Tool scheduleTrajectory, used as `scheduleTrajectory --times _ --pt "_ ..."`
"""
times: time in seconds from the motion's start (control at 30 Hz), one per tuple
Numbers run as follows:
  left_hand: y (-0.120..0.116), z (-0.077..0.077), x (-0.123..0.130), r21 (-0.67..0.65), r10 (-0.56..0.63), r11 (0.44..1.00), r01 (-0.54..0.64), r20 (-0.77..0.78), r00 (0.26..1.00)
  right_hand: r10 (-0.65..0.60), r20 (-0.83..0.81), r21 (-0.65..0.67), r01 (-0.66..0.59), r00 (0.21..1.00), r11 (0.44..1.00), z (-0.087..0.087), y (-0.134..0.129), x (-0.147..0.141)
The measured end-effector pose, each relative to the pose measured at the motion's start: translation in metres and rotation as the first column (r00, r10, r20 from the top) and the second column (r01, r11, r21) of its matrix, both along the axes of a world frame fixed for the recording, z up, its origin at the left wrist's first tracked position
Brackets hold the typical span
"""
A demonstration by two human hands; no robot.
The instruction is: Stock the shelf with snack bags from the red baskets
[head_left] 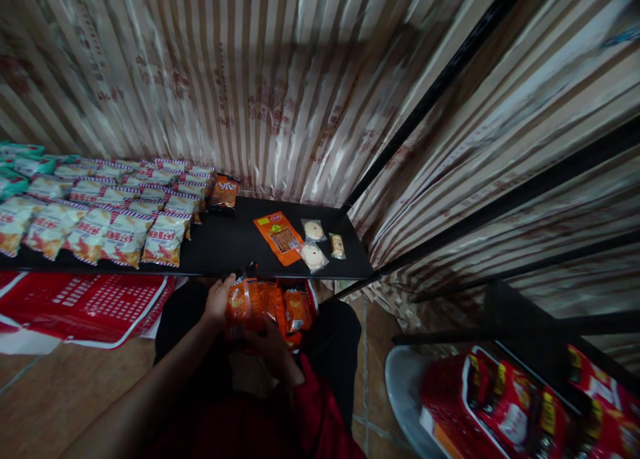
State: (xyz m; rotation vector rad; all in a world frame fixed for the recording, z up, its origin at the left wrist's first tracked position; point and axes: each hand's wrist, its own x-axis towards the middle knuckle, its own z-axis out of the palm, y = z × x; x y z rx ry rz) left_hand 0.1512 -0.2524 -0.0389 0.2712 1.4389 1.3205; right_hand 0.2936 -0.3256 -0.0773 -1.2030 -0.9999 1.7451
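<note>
Orange snack packets (250, 302) are gathered between my two hands, just below the front edge of the black shelf (230, 259). My left hand (219, 300) grips their left side, fingers wrapped round the top corner. Low on the right side, my right hand (270, 346) is curled against the same packets; its fingertips are dim. Beside them, another orange packet (297, 310) lies in a red basket (313, 296) between my knees. An orange packet with a black end (225, 191) stands on the shelf, at the right end of the rows of white packets (165, 238).
A flat orange pouch (279, 236), two round white packets (313, 230) and a small yellowish packet (337, 246) lie on the shelf's right part. Green packets (33, 166) stand far left. Black bars (425, 106) slant at right, above a basket of red packets (510, 399).
</note>
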Motion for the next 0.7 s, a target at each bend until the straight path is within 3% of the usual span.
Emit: scheduleTrajectory --times 0.23,0.43,0.7 --pt "0.005 0.018 -0.007 0.056 -0.05 0.998 0.039 0.208 0.977 -0.001 0.026 -0.005 0.001 1.0 1.0 -0.012 0.001 0.002" --pt "0.009 0.012 -0.017 0.068 -0.143 0.989 0.13 0.245 0.959 -0.001 0.118 -0.009 0.002 0.993 1.0 -0.023 0.0 0.007" --pt "0.013 0.007 -0.015 -0.007 -0.06 0.998 0.064 0.291 0.955 -0.005 0.081 -0.02 0.007 0.997 1.0 -0.024 -0.002 0.005"
